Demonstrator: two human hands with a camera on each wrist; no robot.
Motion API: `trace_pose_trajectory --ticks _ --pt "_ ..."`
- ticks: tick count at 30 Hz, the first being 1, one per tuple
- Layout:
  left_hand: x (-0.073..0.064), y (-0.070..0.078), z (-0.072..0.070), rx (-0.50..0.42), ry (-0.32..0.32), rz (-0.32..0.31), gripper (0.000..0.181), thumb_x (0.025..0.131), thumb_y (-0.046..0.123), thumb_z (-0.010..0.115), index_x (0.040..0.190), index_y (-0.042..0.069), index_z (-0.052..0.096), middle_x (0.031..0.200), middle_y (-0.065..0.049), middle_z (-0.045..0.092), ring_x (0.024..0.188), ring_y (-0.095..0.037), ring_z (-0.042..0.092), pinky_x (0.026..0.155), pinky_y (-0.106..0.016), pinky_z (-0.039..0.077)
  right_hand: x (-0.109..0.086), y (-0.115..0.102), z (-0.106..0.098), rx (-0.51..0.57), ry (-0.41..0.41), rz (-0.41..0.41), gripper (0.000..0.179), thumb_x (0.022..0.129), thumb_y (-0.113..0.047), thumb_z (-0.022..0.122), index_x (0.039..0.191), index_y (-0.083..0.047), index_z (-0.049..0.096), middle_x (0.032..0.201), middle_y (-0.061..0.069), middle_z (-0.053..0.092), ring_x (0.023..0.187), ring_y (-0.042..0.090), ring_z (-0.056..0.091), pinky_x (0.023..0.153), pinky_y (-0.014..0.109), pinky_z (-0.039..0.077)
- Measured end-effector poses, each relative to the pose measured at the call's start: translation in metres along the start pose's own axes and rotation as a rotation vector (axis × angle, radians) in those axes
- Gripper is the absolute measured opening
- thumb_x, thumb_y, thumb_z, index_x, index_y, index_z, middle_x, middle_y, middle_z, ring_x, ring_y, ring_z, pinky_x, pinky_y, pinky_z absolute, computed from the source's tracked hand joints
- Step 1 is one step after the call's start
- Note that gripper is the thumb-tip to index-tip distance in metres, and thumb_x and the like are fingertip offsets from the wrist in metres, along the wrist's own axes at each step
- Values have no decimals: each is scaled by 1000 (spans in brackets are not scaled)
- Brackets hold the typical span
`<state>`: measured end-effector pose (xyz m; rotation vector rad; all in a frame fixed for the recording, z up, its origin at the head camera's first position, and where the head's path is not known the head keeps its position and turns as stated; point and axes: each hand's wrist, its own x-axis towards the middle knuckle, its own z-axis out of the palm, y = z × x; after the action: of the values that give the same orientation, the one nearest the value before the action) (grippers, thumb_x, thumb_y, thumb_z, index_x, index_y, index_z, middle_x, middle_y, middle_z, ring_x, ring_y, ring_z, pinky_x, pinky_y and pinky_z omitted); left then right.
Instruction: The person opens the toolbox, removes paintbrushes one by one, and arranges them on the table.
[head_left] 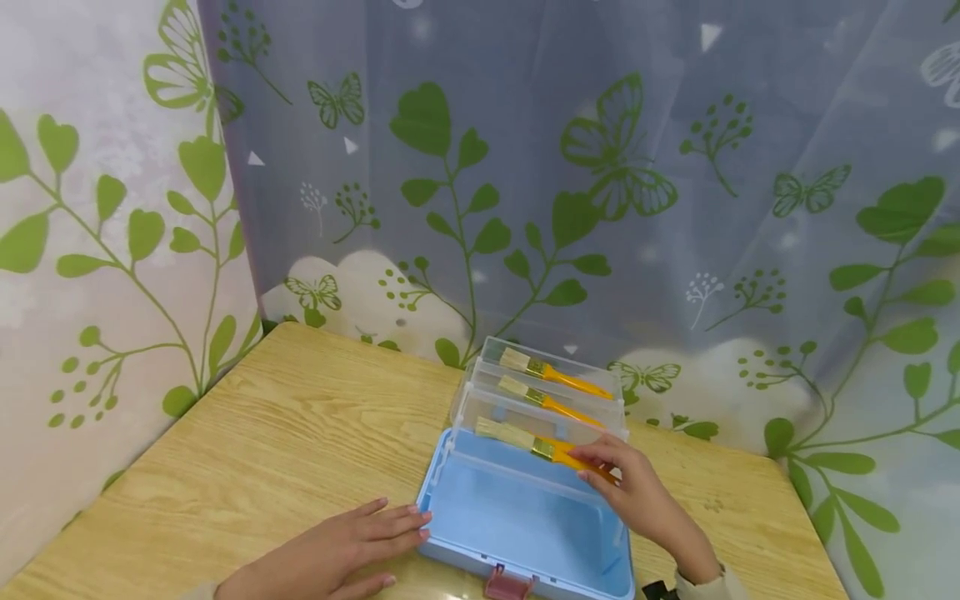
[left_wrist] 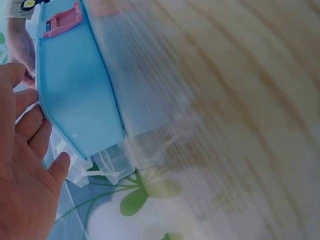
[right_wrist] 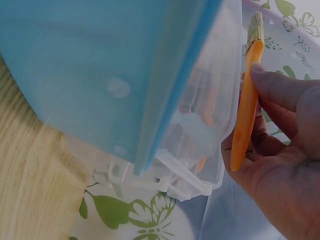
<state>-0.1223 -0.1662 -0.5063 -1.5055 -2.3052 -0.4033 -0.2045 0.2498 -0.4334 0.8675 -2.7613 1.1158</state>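
An open light-blue storage box (head_left: 525,517) with a pink latch (head_left: 508,583) stands on the table. Behind its base rise clear tiered trays (head_left: 480,400). One orange-handled paintbrush (head_left: 573,381) lies in the top tray and a second paintbrush (head_left: 551,402) in the tray below. My right hand (head_left: 637,492) pinches the handle of a third paintbrush (head_left: 540,446) above the box; its bristles point left. In the right wrist view this paintbrush (right_wrist: 246,105) sits between thumb and fingers. My left hand (head_left: 337,546) rests against the box's left side, fingers extended.
A wood-grain table (head_left: 285,450) lies under the box. A patterned curtain (head_left: 525,167) with green leaves and butterflies hangs close behind the table and along its left side. A small black object (head_left: 660,591) shows by the right sleeve.
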Motion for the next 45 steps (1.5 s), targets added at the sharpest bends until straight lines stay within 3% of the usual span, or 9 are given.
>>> trace_pose_trajectory --ticks 3,6,9,11,22,31,45 --pt "0 -1 1 23 -8 7 61 101 28 64 155 9 43 157 -7 47 143 -20 48 110 -44 48 -5 0 0 0 43 9 24 92 -3 72 115 -12 76 100 -4 67 79 5 57 70 25 55" --pt "0 -1 1 44 -17 17 64 100 28 65 156 8 42 157 -8 47 142 -21 48 124 -33 28 -10 0 0 -15 98 6 26 91 -2 73 115 -13 76 99 -6 67 80 5 57 68 25 54" --pt "0 -1 1 83 -22 30 65 100 30 65 156 8 41 158 -8 47 143 -21 47 128 -26 3 -15 -2 1 -28 149 25 28 90 -1 73 115 -13 76 98 -7 67 82 4 59 69 25 56" --pt "0 0 0 117 -25 40 65 100 31 65 156 8 41 158 -9 46 142 -22 48 128 -26 -1 -19 -3 2 -41 184 59 29 89 -1 74 115 -14 76 97 -8 67 83 4 60 70 25 56" --pt "-1 4 2 266 -30 68 69 101 41 61 156 7 40 162 -8 40 145 -21 45 129 -31 1 -41 -8 -2 -86 456 173 28 88 6 73 113 -5 76 97 3 70 81 0 61 69 19 55" --pt "-4 3 2 275 -34 71 70 101 43 60 157 7 39 162 -8 40 149 -20 39 129 -31 4 -54 1 -2 -75 550 217 28 90 6 72 116 -2 75 96 9 69 82 -4 60 69 12 53" --pt "-2 3 1 259 -56 73 69 101 41 61 156 6 39 161 -9 40 145 -22 44 129 -30 0 -63 19 0 -62 666 321 28 87 6 75 115 1 76 95 14 70 79 -9 58 67 7 49"
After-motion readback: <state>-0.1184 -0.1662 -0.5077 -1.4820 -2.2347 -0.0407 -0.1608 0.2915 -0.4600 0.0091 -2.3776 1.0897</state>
